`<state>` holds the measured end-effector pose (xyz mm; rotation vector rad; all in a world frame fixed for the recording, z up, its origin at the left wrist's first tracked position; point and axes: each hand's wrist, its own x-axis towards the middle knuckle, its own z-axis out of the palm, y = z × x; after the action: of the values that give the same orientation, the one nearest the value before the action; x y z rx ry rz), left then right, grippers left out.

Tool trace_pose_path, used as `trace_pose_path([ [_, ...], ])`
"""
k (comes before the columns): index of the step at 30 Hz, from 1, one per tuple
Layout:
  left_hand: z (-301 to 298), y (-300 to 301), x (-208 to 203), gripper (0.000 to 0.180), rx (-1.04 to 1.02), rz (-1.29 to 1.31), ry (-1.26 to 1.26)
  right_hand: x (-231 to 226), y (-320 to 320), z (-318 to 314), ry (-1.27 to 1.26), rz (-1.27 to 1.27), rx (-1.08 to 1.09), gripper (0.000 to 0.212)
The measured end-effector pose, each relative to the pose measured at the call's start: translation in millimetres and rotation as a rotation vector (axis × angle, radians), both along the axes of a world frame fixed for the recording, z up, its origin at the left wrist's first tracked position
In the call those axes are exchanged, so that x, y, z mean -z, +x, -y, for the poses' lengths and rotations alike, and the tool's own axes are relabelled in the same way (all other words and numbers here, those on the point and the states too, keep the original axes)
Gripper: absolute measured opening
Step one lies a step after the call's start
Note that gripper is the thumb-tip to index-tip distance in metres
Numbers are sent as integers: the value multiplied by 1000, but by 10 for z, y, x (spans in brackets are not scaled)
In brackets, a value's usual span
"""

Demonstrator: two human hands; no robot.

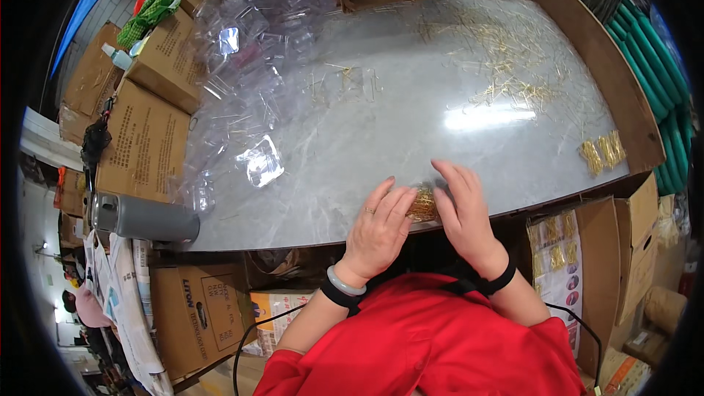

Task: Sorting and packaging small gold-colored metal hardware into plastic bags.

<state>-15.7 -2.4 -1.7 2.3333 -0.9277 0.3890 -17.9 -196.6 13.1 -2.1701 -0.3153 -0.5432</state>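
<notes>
At the table's near edge, a bundle of thin gold wire pieces (423,205) lies between my two hands. My left hand (380,229) has its fingers bent and pressed together against the bundle's left side. On the other side, my right hand (468,214) has its fingers stretched out and its thumb close to the bundle. Whether that thumb touches it is hard to tell. Loose gold wire pieces (517,92) are scattered over the table's far right. Several small gold bundles (603,152) rest near its right corner.
Clear plastic packs (253,95) are heaped along the left of the grey table (367,147). A grey bottle (147,218) lies at the near left corner, beside cardboard boxes (139,139). A cardboard rim (601,59) borders the right. Below it, an open box (598,286) holds packed gold pieces.
</notes>
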Motion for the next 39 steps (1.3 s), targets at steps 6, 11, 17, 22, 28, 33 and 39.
trace_pose_path([
  [6, -20, 11, -23, 52, 21, -19, -36, -39, 190, -39, 102, -96, -9, 23],
  [11, -11, -4, -17, 55, 9, -50, -45, -31, 136, 28, 27, -41, 38, 19],
  [17, 1, -19, 9, 57, -39, -14, -24, -94, -182, 27, -209, 81, -93, 49],
  [22, 7, -4, -1, 57, -22, -16, -17, 98, -136, -73, -111, 33, 18, 53],
  [28, 3, -14, 12, 56, -34, -21, -23, 81, -128, -117, -156, 32, -51, 49],
  [33, -3, -15, 27, 56, -37, -17, -38, 21, -247, -196, -107, 41, -12, 49],
  [39, -7, -13, 41, 55, -27, -10, -62, 59, -162, -169, 26, -40, 62, 44],
])
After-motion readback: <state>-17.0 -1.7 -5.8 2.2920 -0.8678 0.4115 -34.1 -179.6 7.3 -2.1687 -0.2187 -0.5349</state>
